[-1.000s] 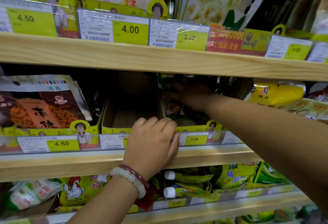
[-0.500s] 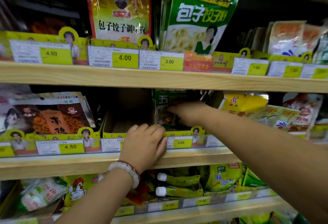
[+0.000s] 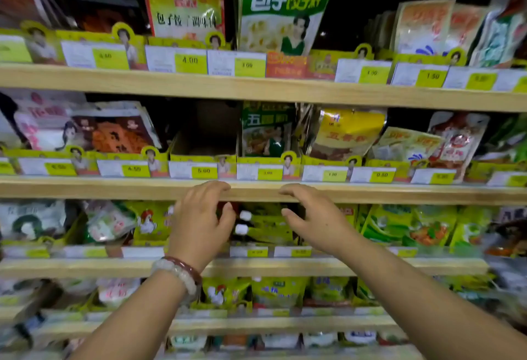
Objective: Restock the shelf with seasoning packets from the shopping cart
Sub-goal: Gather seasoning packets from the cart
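Green seasoning packets (image 3: 266,131) stand upright in a yellow cardboard bin on the middle wooden shelf (image 3: 256,191). The bin to their left (image 3: 203,148) holds nothing that I can see. My left hand (image 3: 199,222), with bead bracelets at the wrist, hovers just in front of the shelf's edge, fingers curled and apart, holding nothing. My right hand (image 3: 313,220) floats beside it at the same height, fingers also apart and empty. Both hands are below and clear of the green packets. The shopping cart is out of view.
The upper shelf (image 3: 256,88) carries tall dumpling-seasoning bags (image 3: 282,6) and price tags. Yellow packets (image 3: 345,134) and orange-brown packets (image 3: 119,131) flank the middle bins. Lower shelves (image 3: 256,267) hold green and yellow pouches with white caps.
My right hand has come out of the bin, leaving the green packets standing there. My left hand has lifted off the shelf edge. Both drew back; the view tilted up.
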